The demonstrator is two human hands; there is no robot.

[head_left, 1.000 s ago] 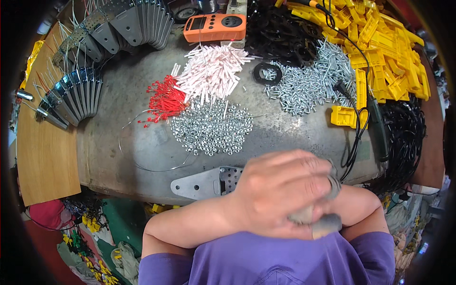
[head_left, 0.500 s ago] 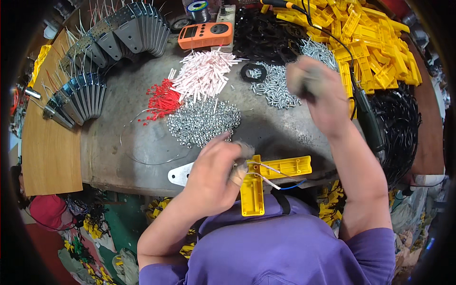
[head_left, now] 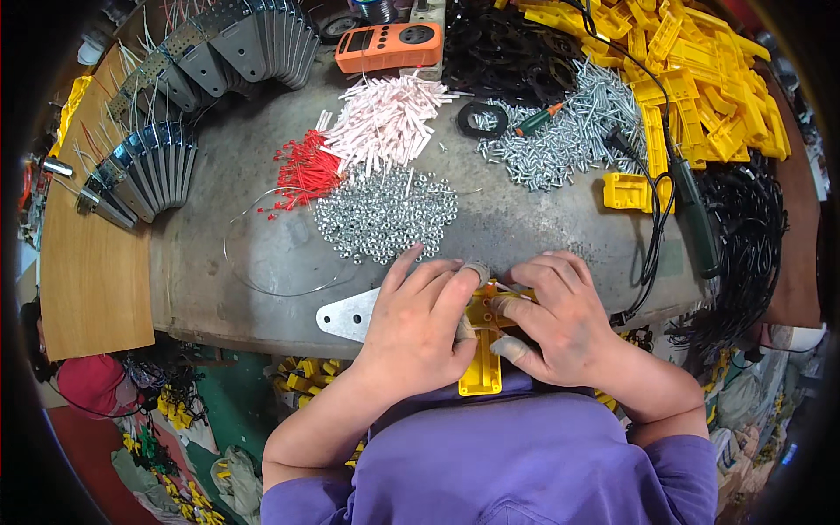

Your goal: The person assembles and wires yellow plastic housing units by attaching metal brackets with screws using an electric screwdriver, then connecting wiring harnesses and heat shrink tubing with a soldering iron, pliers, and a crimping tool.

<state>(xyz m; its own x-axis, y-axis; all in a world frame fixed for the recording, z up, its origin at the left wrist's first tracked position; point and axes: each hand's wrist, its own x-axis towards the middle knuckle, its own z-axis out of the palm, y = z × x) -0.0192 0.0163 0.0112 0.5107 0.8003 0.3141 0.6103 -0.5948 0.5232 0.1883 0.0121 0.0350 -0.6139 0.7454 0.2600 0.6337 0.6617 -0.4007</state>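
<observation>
At the table's near edge lies a yellow plastic housing [head_left: 479, 372], T-shaped with open channels. A flat, tapered metal plate [head_left: 343, 317] with holes sticks out to the left from under my left hand [head_left: 418, 319]. My left hand is closed on the housing's left side, thumb and fingers bent at its joint. From the right, my right hand [head_left: 560, 319] is closed around the housing's right arm, its thumb and fingertips pressed at the channel. Both hands cover the wires there. The fingertips look wrapped or darkened.
Beyond my hands lie nuts [head_left: 385, 214], red leads [head_left: 306, 166], white sleeves [head_left: 389, 118] and screws [head_left: 560, 144] with a green-orange screwdriver [head_left: 538, 120]. An orange meter [head_left: 389, 48] stands behind. Yellow housings [head_left: 691, 79] and black cables [head_left: 744, 227] lie right, metal plates [head_left: 232, 57] left.
My right hand has come down from above the screws to the yellow housing. The screwdriver now shows lying on the screws. The wires on the housing are now covered.
</observation>
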